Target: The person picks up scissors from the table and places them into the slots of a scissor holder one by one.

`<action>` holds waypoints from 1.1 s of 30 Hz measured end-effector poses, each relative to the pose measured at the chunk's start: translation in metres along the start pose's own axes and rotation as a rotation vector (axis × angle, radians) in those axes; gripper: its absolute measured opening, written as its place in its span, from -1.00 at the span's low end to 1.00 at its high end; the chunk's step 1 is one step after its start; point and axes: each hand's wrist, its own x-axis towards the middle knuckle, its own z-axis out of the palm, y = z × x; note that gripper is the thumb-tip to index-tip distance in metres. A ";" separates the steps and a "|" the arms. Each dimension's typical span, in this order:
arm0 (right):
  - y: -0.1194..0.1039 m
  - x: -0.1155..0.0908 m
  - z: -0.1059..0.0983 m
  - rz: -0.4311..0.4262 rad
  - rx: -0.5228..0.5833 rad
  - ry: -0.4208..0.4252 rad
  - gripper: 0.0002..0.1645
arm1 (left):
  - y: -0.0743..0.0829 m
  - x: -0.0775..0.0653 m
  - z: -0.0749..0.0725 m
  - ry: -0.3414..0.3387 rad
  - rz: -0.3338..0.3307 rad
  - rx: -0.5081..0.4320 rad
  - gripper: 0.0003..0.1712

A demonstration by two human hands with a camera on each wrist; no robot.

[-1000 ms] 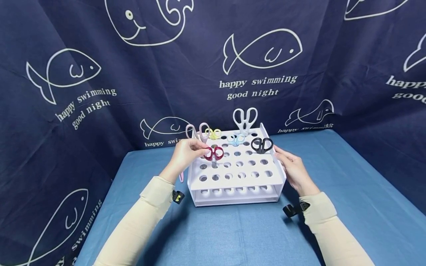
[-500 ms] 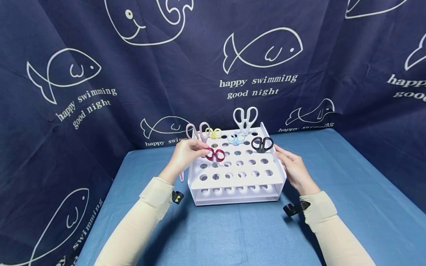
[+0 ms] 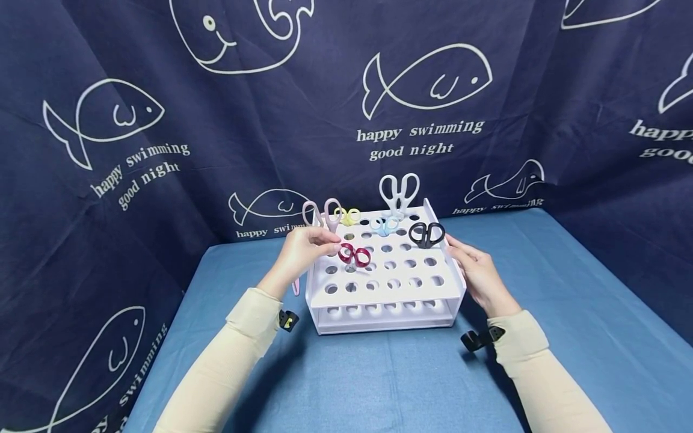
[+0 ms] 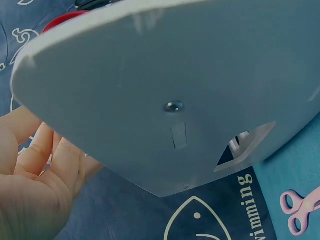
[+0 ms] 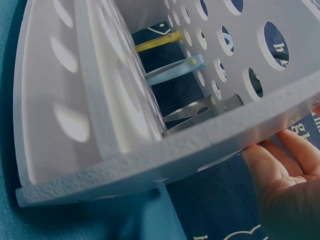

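Note:
A white rack (image 3: 411, 293) with rows of round holes stands on the blue cloth. At its left side my left hand (image 3: 303, 249) pinches one finger loop of the small red scissors (image 3: 361, 257), which lean over the top panel; where their blade tips sit is hard to see. Black scissors (image 3: 428, 244) stand near the right end. My right hand (image 3: 479, 276) grips the rack's right side panel, its thumb against the edge in the right wrist view. Behind the red pair stand lilac scissors (image 3: 333, 224), yellow scissors (image 3: 352, 218), light-blue scissors (image 3: 384, 227) and large pale scissors (image 3: 399, 201).
Pink scissors (image 4: 300, 210) lie on the cloth left of the rack, mostly hidden in the head view. A dark blue curtain (image 3: 271, 150) with white fish drawings hangs close behind the rack.
The red scissors have tipped and shifted slightly right and down beside my left fingertips. Both hands and the rack have stayed nearly still.

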 end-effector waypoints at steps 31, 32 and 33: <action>0.001 0.002 0.000 0.029 0.013 0.000 -0.24 | -0.005 -0.003 0.003 -0.053 0.046 -0.099 -0.85; 0.001 0.002 -0.001 0.028 0.014 0.000 -0.24 | -0.005 -0.003 0.003 -0.053 0.040 -0.112 -0.85; 0.002 0.002 -0.001 0.026 0.015 0.000 -0.25 | -0.005 -0.003 0.004 -0.052 0.034 -0.127 -0.85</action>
